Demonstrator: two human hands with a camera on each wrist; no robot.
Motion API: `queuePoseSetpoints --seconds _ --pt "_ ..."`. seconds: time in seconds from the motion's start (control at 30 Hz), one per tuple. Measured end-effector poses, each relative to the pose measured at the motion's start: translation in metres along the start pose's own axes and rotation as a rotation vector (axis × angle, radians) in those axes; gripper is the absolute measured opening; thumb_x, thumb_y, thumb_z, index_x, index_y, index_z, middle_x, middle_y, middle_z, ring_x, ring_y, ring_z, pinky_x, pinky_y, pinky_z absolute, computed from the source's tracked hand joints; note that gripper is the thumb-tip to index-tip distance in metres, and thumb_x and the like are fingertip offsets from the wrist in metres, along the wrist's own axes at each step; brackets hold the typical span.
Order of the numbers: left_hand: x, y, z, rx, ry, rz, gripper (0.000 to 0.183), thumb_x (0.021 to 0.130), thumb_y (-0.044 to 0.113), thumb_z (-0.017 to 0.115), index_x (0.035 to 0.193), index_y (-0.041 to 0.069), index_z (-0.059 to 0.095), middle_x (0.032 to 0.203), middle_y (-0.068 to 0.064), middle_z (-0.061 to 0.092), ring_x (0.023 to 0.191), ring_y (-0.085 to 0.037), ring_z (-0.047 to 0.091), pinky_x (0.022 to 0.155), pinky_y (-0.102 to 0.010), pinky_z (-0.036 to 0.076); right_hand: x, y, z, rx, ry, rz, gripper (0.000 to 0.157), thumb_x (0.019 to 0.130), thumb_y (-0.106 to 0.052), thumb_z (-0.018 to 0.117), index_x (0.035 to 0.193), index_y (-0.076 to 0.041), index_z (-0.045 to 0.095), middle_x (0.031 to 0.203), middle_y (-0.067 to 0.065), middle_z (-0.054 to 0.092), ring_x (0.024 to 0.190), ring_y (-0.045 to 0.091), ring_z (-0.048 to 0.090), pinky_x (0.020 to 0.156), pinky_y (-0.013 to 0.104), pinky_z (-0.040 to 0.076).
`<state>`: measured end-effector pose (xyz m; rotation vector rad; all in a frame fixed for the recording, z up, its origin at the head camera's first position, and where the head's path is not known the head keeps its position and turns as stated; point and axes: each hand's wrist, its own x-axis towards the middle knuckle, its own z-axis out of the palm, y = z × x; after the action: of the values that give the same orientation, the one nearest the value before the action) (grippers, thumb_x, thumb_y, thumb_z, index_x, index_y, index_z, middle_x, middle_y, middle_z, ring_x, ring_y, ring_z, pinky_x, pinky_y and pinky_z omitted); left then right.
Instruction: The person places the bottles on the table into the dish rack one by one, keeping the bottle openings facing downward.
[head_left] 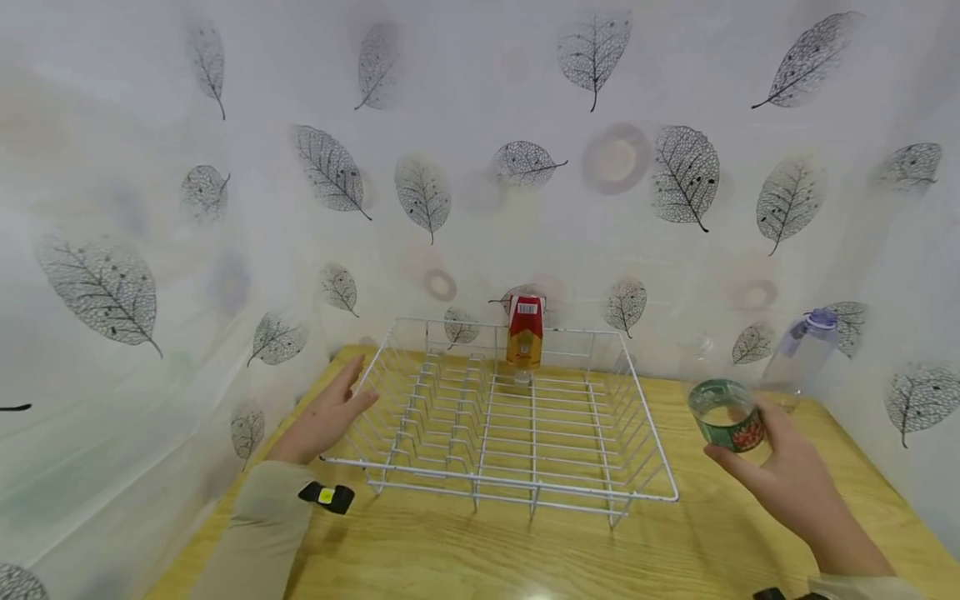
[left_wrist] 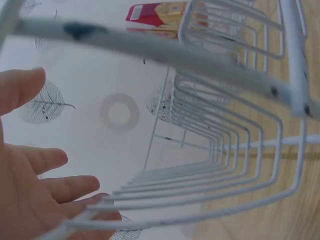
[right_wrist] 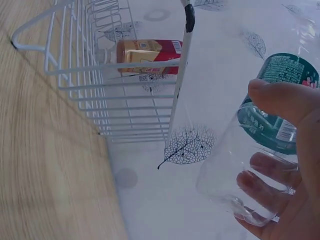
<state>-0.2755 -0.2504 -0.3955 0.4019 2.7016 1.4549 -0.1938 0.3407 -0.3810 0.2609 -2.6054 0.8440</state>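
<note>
My right hand (head_left: 787, 475) grips a clear plastic bottle with a green label (head_left: 726, 417), to the right of the white wire rack (head_left: 525, 485). In the right wrist view the thumb lies on the label and the fingers show through the clear plastic. My left hand (head_left: 318, 417) is at the rack's left side with its fingers spread, holding nothing. A red and yellow bottle (head_left: 525, 333) stands neck down at the back of the rack.
A clear bottle with a purple cap (head_left: 802, 350) stands behind my right hand at the table's back right. The rack rests on a wood-grain table (head_left: 420, 550). Pale sheeting (head_left: 480, 242) printed with leaves hangs behind and at both sides.
</note>
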Motion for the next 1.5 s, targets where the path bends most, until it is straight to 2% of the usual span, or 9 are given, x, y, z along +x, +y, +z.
queuePoseSetpoints --seconds 0.1,0.37,0.47,0.63,0.73,0.9,1.07,1.27,1.5 --pt "0.000 0.010 0.003 0.066 0.024 0.039 0.089 0.102 0.059 0.048 0.165 0.020 -0.001 0.169 -0.014 0.002 0.151 -0.043 0.007 0.115 -0.068 0.014 0.008 -0.010 0.005 -0.009 -0.006 -0.024 0.092 0.086 -0.033 0.083 0.159 -0.013 0.031 0.141 0.027 0.050 0.117 0.057 0.050 0.078 0.077 0.040" --pt "0.001 0.045 0.024 0.239 0.057 0.165 0.095 0.097 0.060 0.058 0.165 0.019 0.006 0.169 -0.009 0.008 0.153 -0.037 0.009 0.118 -0.064 0.015 0.028 -0.038 0.022 -0.037 -0.059 -0.106 0.084 0.086 -0.037 0.082 0.152 -0.006 0.041 0.139 0.026 0.052 0.117 0.052 0.052 0.084 0.072 0.045" --pt "0.001 0.059 0.036 0.310 0.070 0.207 0.096 0.095 0.058 0.063 0.165 0.018 0.009 0.169 -0.008 0.010 0.153 -0.035 0.010 0.118 -0.062 0.017 0.035 -0.051 0.029 -0.058 -0.084 -0.148 0.081 0.086 -0.038 0.083 0.151 -0.007 0.044 0.139 0.023 0.053 0.122 0.048 0.052 0.089 0.069 0.045" --pt "0.003 0.088 0.060 0.471 0.094 0.365 0.098 0.092 0.060 0.066 0.164 0.012 0.018 0.167 -0.011 0.017 0.153 -0.034 0.013 0.120 -0.058 0.018 0.049 -0.075 0.041 -0.176 -0.137 -0.214 0.080 0.083 -0.037 0.085 0.150 -0.012 0.048 0.138 0.019 0.055 0.124 0.045 0.052 0.093 0.067 0.046" --pt "0.004 0.103 0.073 0.544 0.132 0.447 0.099 0.089 0.061 0.069 0.162 0.011 0.025 0.166 -0.013 0.021 0.153 -0.034 0.015 0.120 -0.056 0.019 0.055 -0.088 0.051 -0.261 -0.127 -0.275 0.081 0.079 -0.036 0.088 0.148 -0.012 0.051 0.134 0.016 0.059 0.120 0.041 0.056 0.093 0.062 0.049" --pt "0.009 0.123 0.098 0.669 0.137 0.509 0.099 0.086 0.062 0.071 0.161 0.014 0.028 0.165 -0.014 0.025 0.152 -0.035 0.018 0.120 -0.055 0.021 0.064 -0.105 0.072 -0.336 -0.097 -0.399 0.082 0.074 -0.036 0.092 0.144 -0.012 0.056 0.129 0.010 0.062 0.115 0.036 0.059 0.094 0.057 0.050" --pt "0.009 0.126 0.117 0.793 0.110 0.530 0.099 0.084 0.065 0.072 0.159 0.014 0.032 0.161 -0.017 0.031 0.148 -0.039 0.028 0.116 -0.056 0.029 0.066 -0.118 0.093 -0.347 -0.082 -0.487 0.081 0.071 -0.036 0.094 0.141 -0.012 0.059 0.130 0.009 0.063 0.118 0.035 0.057 0.099 0.055 0.048" --pt "0.012 0.124 0.129 0.810 0.086 0.544 0.096 0.083 0.059 0.077 0.158 0.017 0.034 0.159 -0.017 0.037 0.143 -0.037 0.038 0.108 -0.052 0.042 0.064 -0.127 0.105 -0.325 -0.090 -0.511 0.082 0.071 -0.033 0.094 0.142 -0.014 0.058 0.130 0.008 0.062 0.122 0.035 0.055 0.102 0.057 0.045" --pt "0.016 0.118 0.137 0.811 0.094 0.565 0.092 0.082 0.047 0.083 0.156 0.017 0.037 0.146 -0.008 0.052 0.117 -0.027 0.062 0.084 -0.040 0.058 0.062 -0.127 0.110 -0.307 -0.086 -0.506 0.082 0.069 -0.031 0.096 0.141 -0.016 0.060 0.130 0.005 0.062 0.122 0.032 0.055 0.099 0.058 0.046"
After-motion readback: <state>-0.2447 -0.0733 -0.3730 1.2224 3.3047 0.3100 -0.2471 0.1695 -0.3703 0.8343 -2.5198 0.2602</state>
